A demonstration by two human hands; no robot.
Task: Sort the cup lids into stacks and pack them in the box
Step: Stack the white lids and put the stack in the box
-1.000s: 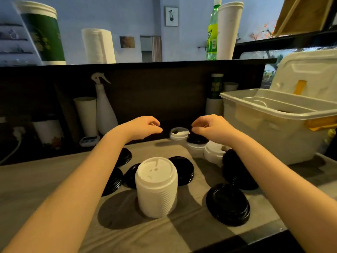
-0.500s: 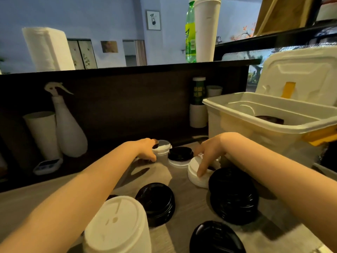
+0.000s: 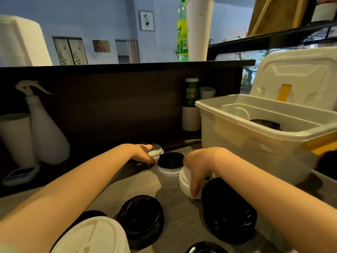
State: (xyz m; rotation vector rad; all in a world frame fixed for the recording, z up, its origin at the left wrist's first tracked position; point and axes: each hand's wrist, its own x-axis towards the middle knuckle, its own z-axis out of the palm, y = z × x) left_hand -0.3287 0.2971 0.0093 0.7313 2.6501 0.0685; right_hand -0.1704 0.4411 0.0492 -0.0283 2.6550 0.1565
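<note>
My left hand (image 3: 141,152) grips a small white lid stack (image 3: 156,152) at the back of the counter. My right hand (image 3: 198,166) is clamped over a short white lid stack (image 3: 184,181). Between the two hands sits a black lid on a white lid (image 3: 170,161). Black lid stacks lie at the centre (image 3: 141,218) and to the right (image 3: 228,210). A tall white lid stack (image 3: 93,236) stands at the bottom left. The open plastic box (image 3: 242,114) stands at the right, with a black lid (image 3: 265,123) inside.
A dark back wall (image 3: 118,106) closes off the counter. A white spray bottle (image 3: 45,132) and a white cup (image 3: 15,137) stand at the left, a cup stack (image 3: 190,105) beside the box. The box's lid (image 3: 295,75) is propped open behind it.
The view has moved closer to the counter's back. My left hand has closed around the small white lid stack. My right hand has settled lower over the white stack.
</note>
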